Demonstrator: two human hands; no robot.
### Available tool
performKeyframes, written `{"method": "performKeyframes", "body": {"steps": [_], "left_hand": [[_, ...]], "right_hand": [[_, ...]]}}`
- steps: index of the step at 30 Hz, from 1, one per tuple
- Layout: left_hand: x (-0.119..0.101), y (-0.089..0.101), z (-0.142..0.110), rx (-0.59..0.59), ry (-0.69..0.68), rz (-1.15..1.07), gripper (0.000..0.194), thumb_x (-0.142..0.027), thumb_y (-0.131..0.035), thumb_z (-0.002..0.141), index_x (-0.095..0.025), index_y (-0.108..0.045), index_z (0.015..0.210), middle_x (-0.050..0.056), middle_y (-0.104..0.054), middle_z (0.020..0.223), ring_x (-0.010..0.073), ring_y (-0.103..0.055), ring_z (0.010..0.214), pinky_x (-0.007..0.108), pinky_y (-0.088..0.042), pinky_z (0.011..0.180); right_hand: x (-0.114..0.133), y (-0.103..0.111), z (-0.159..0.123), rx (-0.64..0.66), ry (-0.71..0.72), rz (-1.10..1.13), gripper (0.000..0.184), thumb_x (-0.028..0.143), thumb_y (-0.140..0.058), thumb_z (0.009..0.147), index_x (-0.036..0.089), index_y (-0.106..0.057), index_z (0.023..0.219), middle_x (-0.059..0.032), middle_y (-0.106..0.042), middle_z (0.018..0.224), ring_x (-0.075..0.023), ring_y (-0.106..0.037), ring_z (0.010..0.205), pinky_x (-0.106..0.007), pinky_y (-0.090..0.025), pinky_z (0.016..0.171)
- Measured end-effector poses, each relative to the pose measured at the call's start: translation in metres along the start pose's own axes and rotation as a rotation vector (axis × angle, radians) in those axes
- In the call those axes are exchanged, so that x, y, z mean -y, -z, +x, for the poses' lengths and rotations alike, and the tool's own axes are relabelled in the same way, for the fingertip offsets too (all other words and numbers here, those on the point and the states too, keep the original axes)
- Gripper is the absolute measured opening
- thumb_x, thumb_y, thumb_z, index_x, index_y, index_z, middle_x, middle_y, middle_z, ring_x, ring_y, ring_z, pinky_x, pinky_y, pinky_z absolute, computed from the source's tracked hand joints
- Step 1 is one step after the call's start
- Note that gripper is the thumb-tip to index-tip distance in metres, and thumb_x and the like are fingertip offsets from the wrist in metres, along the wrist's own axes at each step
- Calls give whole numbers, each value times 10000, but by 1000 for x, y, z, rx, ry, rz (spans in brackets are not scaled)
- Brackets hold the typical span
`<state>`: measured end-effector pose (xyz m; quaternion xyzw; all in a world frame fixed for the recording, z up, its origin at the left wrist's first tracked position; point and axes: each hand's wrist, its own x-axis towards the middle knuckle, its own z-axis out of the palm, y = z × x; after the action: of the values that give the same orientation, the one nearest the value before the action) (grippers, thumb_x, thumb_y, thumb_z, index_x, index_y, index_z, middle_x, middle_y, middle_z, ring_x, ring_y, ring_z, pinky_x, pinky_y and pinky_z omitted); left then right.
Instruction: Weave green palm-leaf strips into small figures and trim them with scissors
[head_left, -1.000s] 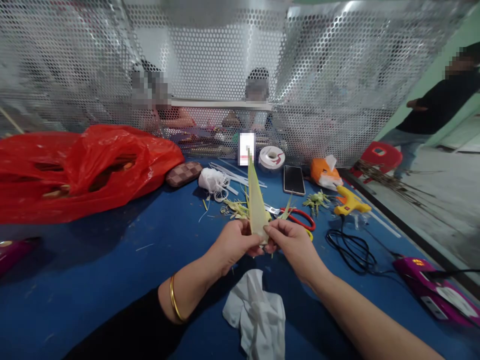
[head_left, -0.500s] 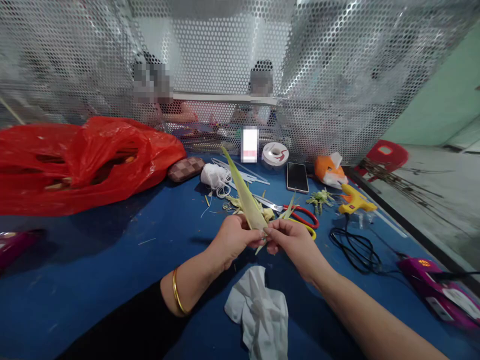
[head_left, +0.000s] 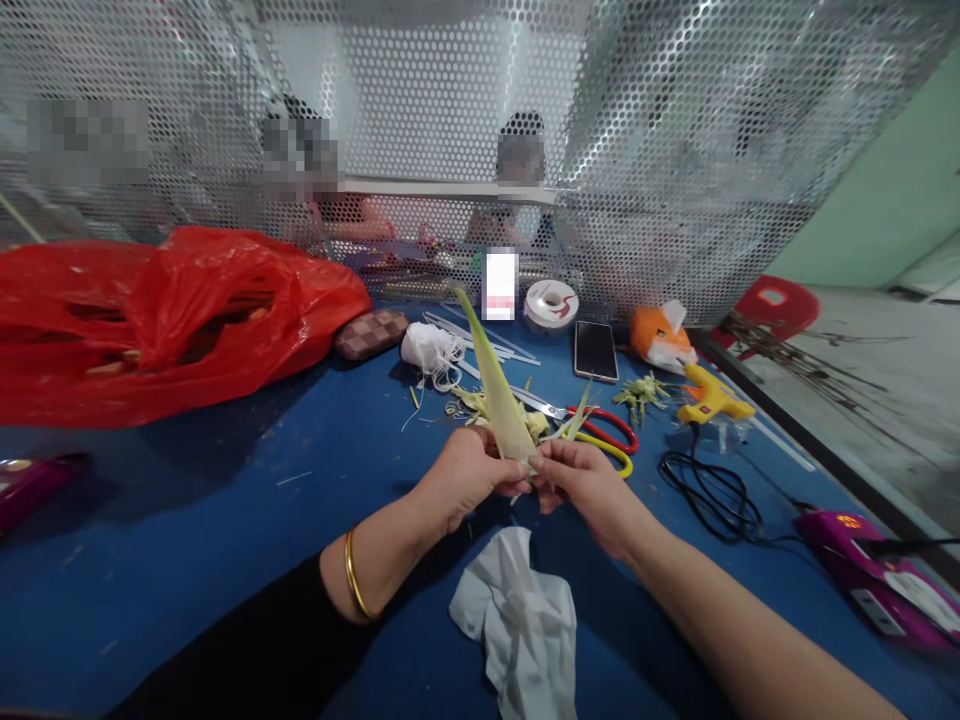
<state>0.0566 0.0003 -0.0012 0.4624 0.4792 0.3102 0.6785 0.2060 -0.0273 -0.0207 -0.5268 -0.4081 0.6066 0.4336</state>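
A long pale green husk leaf (head_left: 501,400), pointed at its far end, rises between my hands and leans a little left. My left hand (head_left: 480,472) pinches its wide base from the left, thumb on top. From the right, the thumb and fingers of my right hand (head_left: 571,478) grip the same base, and my fingers hide its lower end. Just beyond lie scissors (head_left: 600,425) with one red and one yellow handle, beside pale leaf scraps (head_left: 474,405). Close below my hands is a crumpled white cloth (head_left: 517,610) on the blue table.
A red plastic bag (head_left: 187,330) fills the left, beside a checkered pouch (head_left: 371,335). White string (head_left: 431,350), a ribbon spool (head_left: 551,302) and a phone (head_left: 596,350) lie toward the back. Rightward are a yellow glue gun (head_left: 712,395), its black cord and a purple power strip (head_left: 874,575).
The leaf has swung from nearly upright to leaning left, then slightly back up. Both hands keep hold of its base. The view has shifted slightly.
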Motion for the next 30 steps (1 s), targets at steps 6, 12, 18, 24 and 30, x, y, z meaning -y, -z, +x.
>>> {"method": "performKeyframes", "body": {"steps": [6, 12, 18, 24, 30], "left_hand": [[9, 2, 6, -3, -148, 152, 166, 3, -650, 624, -120, -693, 727, 25, -693, 656, 113, -628, 568, 207, -505, 550], [-1, -2, 1, -36, -44, 34, 158, -13, -623, 707, -102, -684, 821, 30, -697, 686, 93, -618, 537, 216, -525, 569], [2, 0, 5, -70, -147, 120, 82, -85, -585, 766, -109, -661, 785, -1, -637, 634, 81, -565, 493, 200, -494, 518], [18, 3, 10, 18, -210, 201, 112, -230, -614, 756, -141, -662, 803, 3, -630, 708, 105, -569, 540, 242, -513, 553], [17, 3, 10, 22, -268, 266, 93, -237, -577, 743, -156, -621, 751, -18, -570, 639, 100, -518, 501, 221, -457, 515]], "right_hand": [[-3, -2, 0, 30, -52, 18, 363, 450, -783, 581, 158, -570, 616, 47, -555, 520, -70, -508, 392, -227, -468, 446], [3, 2, -1, -3, -24, 32, 383, 471, -802, 564, 161, -589, 639, 43, -560, 516, -76, -513, 429, -239, -491, 495], [4, 1, -2, 60, 35, -51, 417, 536, -755, 640, 175, -545, 640, 46, -548, 531, -89, -523, 469, -237, -459, 517], [-4, 5, 4, -87, 274, -299, 380, 525, -657, 752, 201, -498, 632, 39, -537, 497, -108, -482, 466, -236, -372, 479], [-4, 7, 5, -65, 277, -305, 319, 460, -594, 786, 201, -500, 624, 38, -524, 499, -116, -481, 463, -255, -389, 505]]}}
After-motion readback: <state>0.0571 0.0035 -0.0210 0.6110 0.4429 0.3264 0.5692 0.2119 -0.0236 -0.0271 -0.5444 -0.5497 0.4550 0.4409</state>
